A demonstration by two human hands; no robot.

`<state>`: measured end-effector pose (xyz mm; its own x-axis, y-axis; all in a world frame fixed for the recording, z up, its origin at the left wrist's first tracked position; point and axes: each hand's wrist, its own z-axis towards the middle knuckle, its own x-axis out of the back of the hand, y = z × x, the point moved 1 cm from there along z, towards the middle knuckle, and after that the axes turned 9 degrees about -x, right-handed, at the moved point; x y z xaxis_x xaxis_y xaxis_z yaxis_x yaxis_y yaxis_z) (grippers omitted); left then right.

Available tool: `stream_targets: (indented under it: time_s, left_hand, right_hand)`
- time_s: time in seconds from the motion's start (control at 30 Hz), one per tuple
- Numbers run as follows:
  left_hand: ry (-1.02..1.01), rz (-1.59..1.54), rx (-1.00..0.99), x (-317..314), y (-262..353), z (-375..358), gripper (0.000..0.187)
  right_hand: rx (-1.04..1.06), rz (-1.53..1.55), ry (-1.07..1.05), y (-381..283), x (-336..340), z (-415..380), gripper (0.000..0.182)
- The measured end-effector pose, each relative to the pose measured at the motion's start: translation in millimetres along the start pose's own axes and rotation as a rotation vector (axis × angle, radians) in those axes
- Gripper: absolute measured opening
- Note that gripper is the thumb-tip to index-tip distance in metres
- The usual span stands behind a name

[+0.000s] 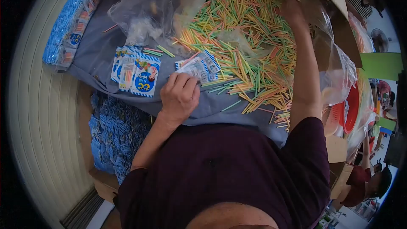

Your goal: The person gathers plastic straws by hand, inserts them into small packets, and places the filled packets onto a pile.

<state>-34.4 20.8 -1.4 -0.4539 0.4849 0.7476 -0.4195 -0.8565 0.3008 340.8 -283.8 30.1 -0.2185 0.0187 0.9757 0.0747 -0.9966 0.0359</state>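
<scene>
My left hand [180, 95] has its fingers curled at the lower edge of some blue-and-white packets [199, 67] on the grey cloth [203, 112]; whether it grips one is hidden. My right hand [292, 10] reaches to the far side of a large heap of thin coloured sticks [250, 21], its fingers blurred and partly hidden among them. Left of my left hand, several printed packets [146, 75] overlap one another. A few loose green and pink sticks [153, 51] lie just above them.
Clear plastic sheeting [148, 4] borders the heap. A box of blue packets [114, 131] stands lower left, a bundled blue pack [68, 29] upper left, and a red basket [351, 108] at right. Other people [369, 182] are at the far right.
</scene>
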Motion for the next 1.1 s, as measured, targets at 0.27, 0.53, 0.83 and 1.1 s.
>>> stream_targets:
  time_s: [0.27,0.53,0.83,1.1]
  left_hand:
    - [0.052,-0.056,0.003,-1.6,-10.7,-0.2,0.017]
    - [-0.070,-0.143,0.067,9.3,-5.4,-1.5,0.020]
    - [0.060,-0.021,-0.068,-0.1,-14.8,-1.1,0.018]
    - [-0.080,-0.101,0.106,18.2,-7.2,-6.6,0.018]
  right_hand:
    - [-0.219,1.494,-0.449,-15.1,14.9,-85.3,0.018]
    - [-0.133,1.726,-0.515,-16.0,2.2,-95.0,0.011]
    - [0.153,-0.066,-0.047,-52.7,4.6,-110.5,0.024]
    - [0.051,0.168,-0.077,-40.6,-6.5,-95.5,0.029]
